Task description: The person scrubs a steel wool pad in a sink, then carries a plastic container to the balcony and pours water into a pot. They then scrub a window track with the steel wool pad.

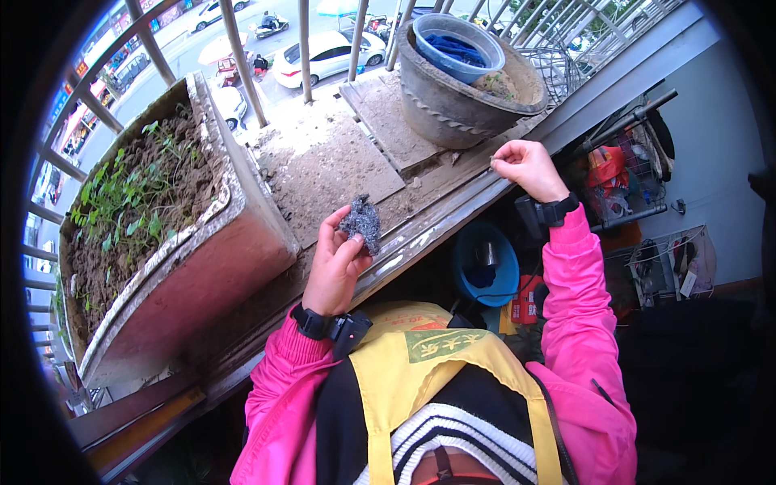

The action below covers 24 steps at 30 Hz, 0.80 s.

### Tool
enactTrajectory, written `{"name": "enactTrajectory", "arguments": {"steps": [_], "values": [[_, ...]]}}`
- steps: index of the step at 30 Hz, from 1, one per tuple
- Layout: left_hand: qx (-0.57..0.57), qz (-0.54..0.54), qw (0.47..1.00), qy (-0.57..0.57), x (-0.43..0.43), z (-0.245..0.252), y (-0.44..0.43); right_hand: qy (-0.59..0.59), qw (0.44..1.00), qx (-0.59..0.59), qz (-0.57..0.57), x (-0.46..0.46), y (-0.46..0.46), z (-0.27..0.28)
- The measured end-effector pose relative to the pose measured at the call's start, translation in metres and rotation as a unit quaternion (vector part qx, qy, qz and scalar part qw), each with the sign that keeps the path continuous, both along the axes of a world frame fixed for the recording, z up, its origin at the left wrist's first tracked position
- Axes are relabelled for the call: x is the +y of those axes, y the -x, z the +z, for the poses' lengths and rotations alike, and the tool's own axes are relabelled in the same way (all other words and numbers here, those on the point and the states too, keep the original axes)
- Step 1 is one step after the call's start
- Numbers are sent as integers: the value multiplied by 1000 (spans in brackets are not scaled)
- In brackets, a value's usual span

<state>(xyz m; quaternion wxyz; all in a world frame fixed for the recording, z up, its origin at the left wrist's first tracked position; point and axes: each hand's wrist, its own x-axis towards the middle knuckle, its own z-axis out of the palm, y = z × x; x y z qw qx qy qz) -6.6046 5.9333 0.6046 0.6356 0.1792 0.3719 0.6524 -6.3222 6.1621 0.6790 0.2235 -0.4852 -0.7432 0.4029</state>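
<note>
My left hand [335, 267] grips a grey steel-wool scouring pad [364, 224] between thumb and fingers, above the dusty window ledge [321, 163]. My right hand [532, 170] is over the ledge's inner metal window track [442, 209], with thumb and forefinger pinched together. A tiny dark bit [493, 159] shows at those fingertips; what it is cannot be made out. Just beyond the right hand sits a large grey plant pot [445, 112]. Left of my left hand is a planter box [200, 267] of soil with small green seedlings [130, 203].
Metal window bars [305, 48] close off the ledge's outer side, above a street with cars. A translucent tub [458, 48] with blue cloth rests in the pot. Below the sill, indoors, are a blue basin [464, 276] and a wire rack [652, 170] with bags.
</note>
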Motion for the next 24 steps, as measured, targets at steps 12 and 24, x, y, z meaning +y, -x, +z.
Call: {"name": "enactTrajectory", "arguments": {"steps": [12,24], "values": [[25,46,999,7,20,0,-4,-220,964,-146,27,152,-21,67],[20,90,996,21,5,2,3,-236,927,-287,55,168,-21,65]]}}
